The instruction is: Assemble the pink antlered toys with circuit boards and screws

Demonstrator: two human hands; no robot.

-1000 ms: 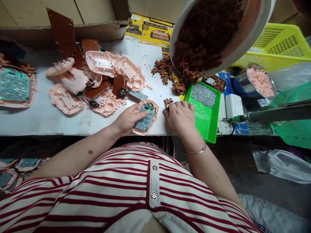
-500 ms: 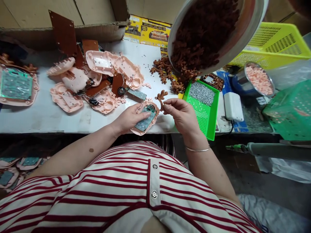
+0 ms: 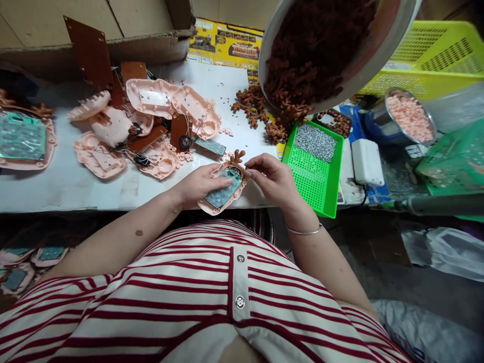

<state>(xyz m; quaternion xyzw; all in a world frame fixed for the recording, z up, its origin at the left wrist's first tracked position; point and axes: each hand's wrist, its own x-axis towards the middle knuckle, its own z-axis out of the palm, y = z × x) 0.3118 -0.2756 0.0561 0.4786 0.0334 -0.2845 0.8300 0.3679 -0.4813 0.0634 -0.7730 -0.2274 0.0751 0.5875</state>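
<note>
My left hand [image 3: 196, 185] grips a pink plastic shell [image 3: 212, 207], its thumb lying across the green circuit board [image 3: 223, 194] seated inside. A brown antler-shaped plastic piece [image 3: 237, 157] sits against the shell's top edge, its branches pointing up and away from me. At the shell's upper right, the thumb and fingers of my right hand [image 3: 273, 180] are pinched on the lower end of this piece, which they partly hide. Just beyond the shell lies a narrow circuit board [image 3: 210, 146].
Pink shells with wires [image 3: 113, 126] and brown boards [image 3: 87, 53] pile up at left. A tilted white bucket [image 3: 351, 83] spills brown antler pieces. Right of my hands are a green tray [image 3: 313, 186] of screws, a white box [image 3: 366, 162] and a pot of pink parts [image 3: 410, 116].
My right hand has moved left, bringing the antler-shaped piece from beside the shell onto its top edge. My left hand keeps its hold, and the shell has shifted slightly toward me.
</note>
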